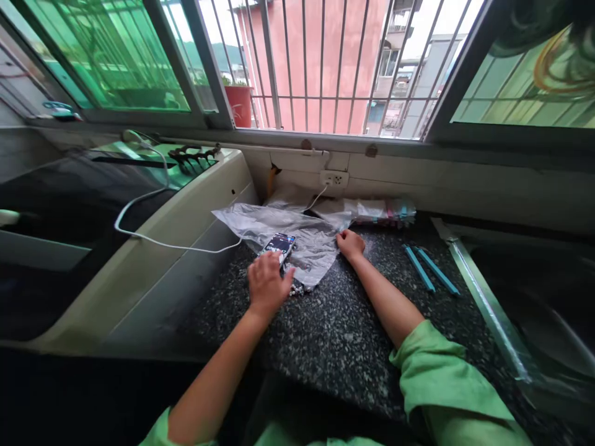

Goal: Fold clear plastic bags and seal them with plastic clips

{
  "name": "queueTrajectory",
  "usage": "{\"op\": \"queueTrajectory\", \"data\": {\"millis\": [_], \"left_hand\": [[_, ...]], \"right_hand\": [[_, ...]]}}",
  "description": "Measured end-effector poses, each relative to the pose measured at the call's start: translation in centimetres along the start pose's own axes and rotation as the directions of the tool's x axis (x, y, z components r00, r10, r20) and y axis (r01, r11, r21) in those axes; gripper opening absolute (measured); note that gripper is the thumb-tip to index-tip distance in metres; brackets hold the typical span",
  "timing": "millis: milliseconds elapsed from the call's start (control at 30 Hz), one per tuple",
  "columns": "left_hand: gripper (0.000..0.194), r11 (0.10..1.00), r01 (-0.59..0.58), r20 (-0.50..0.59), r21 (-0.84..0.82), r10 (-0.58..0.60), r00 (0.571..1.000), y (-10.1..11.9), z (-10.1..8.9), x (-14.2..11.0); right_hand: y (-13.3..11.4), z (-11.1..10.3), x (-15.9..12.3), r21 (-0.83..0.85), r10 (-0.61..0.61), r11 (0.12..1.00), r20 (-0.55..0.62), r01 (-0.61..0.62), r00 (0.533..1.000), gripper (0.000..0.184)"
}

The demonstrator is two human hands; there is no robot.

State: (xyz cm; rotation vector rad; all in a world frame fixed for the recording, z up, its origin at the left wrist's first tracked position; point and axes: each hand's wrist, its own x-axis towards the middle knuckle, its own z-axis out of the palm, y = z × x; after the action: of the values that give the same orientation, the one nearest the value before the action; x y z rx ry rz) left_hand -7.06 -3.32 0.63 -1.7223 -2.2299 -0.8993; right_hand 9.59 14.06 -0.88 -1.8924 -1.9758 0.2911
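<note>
My left hand (268,282) lies over the lower end of a phone (280,243), fingers stretched out and thumb apart. The phone's screen is lit, and its lower part is hidden under the fingers. Beneath and behind the phone spreads a crumpled clear plastic bag (313,241) on the dark speckled counter. At the bag's right edge, my right hand (352,244) is closed with its fingers curled on the plastic. Something small and shiny like a beaded chain (297,288) shows beside my left thumb; its full shape is hidden.
Two blue strips (427,272) lie right of my right arm, before a metal-edged sink (493,310). A white cable (186,246) runs left over the stove side (195,217). Behind are a wall socket (339,179) and a clear plastic roll (376,210).
</note>
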Motion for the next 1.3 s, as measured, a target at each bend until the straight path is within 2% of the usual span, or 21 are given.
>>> {"op": "queueTrajectory", "data": {"millis": [100,200,333,400,467,567,667,833,933,1067,1200,1233,1300], "left_hand": [[0.062,0.973,0.103,-0.025,0.207,-0.1,0.995,-3.3,-0.5,-1.0],[0.074,0.957,0.131,0.007,0.258,-0.137,0.991,-4.5,0.2,-1.6],[0.074,0.964,0.157,0.026,0.214,-0.166,0.986,-4.9,0.9,-1.7],[0.072,0.97,0.171,0.026,0.173,-0.178,0.984,-5.1,1.0,-1.6],[0.07,0.975,0.174,0.028,0.141,-0.18,0.983,-5.3,1.0,-1.5],[0.07,0.978,0.181,0.025,0.107,-0.185,0.983,-5.7,1.1,-1.5],[0.07,0.982,0.173,0.007,0.076,-0.174,0.985,-6.1,1.2,-1.6],[0.071,0.983,0.178,-0.039,0.044,-0.176,0.984,-6.8,1.5,-1.5],[0.069,0.979,0.202,-0.049,0.024,-0.201,0.978,-7.1,1.5,-1.4],[0.068,0.98,0.2,-0.049,0.006,-0.2,0.979,-7.2,1.7,-1.4],[0.071,0.981,0.192,-0.046,0.018,-0.191,0.98,-7.4,1.8,-1.5],[0.072,0.982,0.188,-0.058,0.024,-0.186,0.981,-7.4,1.7,-1.5],[0.072,0.988,0.153,-0.132,0.026,-0.148,0.98,-7.3,1.2,-1.4]], "right_hand": [[-0.1,-0.2,-0.4,-0.018,-0.011,1.0,0.009,0.011,1.0,0.03],[-0.2,-0.3,-0.7,-0.048,-0.023,0.999,0.025,0.024,0.999,0.032],[-0.4,-0.9,-0.8,-0.101,-0.057,0.993,0.086,0.066,0.995,0.025],[-0.5,-1.6,-0.5,-0.135,-0.053,0.989,0.095,0.066,0.994,0.028],[-0.8,-2.4,0.2,-0.169,-0.051,0.984,0.052,0.059,0.997,0.038],[-1.9,-2.9,1.9,-0.246,-0.185,0.954,-0.03,0.172,0.982,0.04],[-3.6,-1.9,3.9,-0.302,-0.304,0.909,-0.005,0.288,0.953,0.03],[-5.7,0.3,6.5,-0.361,-0.302,0.884,0.043,0.297,0.952,0.022],[-5.8,0.2,7.1,-0.384,-0.341,0.862,0.04,0.33,0.939,0.024],[-4.8,-1.9,7.0,-0.402,-0.422,0.833,-0.017,0.38,0.906,0.03],[-2.7,-5.0,5.7,-0.405,-0.469,0.827,-0.114,0.39,0.876,0.031],[-1.9,-5.7,5.1,-0.39,-0.504,0.824,-0.17,0.412,0.847,0.03],[-0.2,-6.9,3.8,-0.347,-0.588,0.8,-0.29,0.489,0.755,0.028]]}}
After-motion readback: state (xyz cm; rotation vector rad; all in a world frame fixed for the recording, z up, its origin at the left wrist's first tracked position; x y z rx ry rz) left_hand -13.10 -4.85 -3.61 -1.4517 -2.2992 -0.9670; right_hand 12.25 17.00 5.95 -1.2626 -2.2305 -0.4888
